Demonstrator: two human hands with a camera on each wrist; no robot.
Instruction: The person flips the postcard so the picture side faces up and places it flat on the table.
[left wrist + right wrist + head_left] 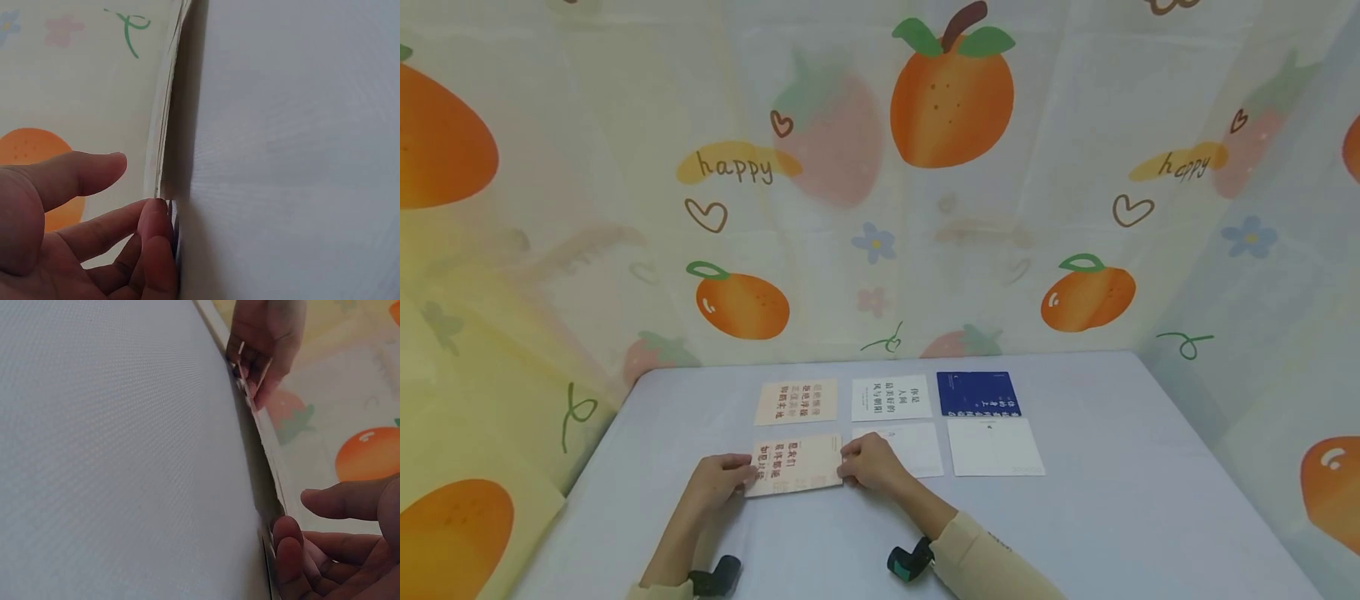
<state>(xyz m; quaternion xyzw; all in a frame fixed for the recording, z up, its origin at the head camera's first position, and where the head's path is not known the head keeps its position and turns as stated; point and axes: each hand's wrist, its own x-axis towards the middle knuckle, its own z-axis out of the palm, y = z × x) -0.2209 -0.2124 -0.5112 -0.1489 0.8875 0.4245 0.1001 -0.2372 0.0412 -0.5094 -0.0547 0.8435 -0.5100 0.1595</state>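
A thin stack of cards point(805, 462), cream with brown Chinese characters on top, is held between my two hands at the front left of the others. Its layered edge point(167, 106) shows slightly above the table in the left wrist view. My left hand point(718, 482) grips its left end, fingertips at the edge. At the right end my right hand point(874, 464) holds it, its fingers point(289, 553) bent at the edge. Both thumbs look raised off the card in their own wrist views. Behind the stack lies another cream card point(796, 402).
A white card with text point(891, 398) and a dark blue card point(977, 394) lie in the back row. In front are a white card point(921, 450), partly behind my right hand, and another white card point(996, 447). A fruit-print curtain point(880, 250) hangs behind the white table point(1112, 500).
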